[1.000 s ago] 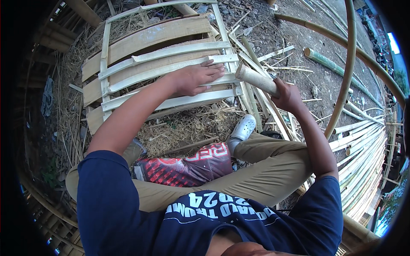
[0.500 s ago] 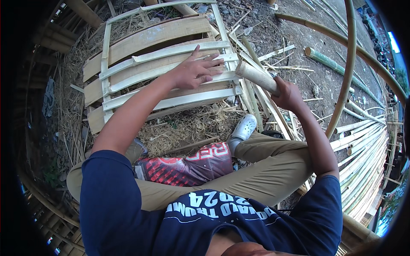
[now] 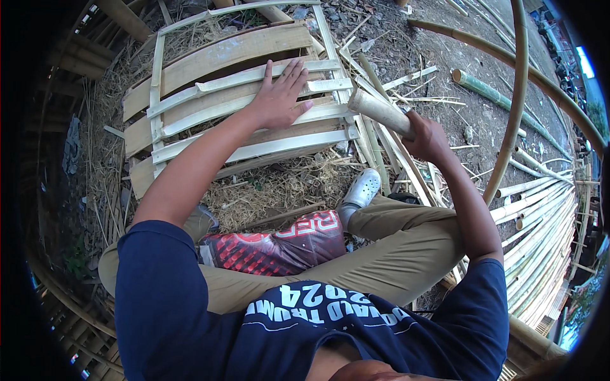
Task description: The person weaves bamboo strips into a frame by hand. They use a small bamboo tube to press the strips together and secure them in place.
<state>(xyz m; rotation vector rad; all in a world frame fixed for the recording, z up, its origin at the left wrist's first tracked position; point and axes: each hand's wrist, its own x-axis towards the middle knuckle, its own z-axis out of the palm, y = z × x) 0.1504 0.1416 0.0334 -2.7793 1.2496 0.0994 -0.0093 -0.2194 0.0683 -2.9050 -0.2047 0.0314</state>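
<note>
In front of my legs lies a slatted frame of pale split-bamboo strips, laid across wider wooden boards. My left hand rests flat across the strips near their right end, its fingers spread and holding nothing. My right hand grips a short, thick bamboo piece by its near end. The far end of that piece points left, beside the frame's right side rail; whether it touches the rail I cannot tell.
Loose bamboo splints lie right of the frame. A green bamboo pole and a large stack of split bamboo are farther right. Curved poles arch overhead there. A red and dark printed sack lies between my legs.
My left hand has shifted left and slightly up along the strips, flattening with its fingers pointing away from me. My right hand and the bamboo piece have barely moved.
</note>
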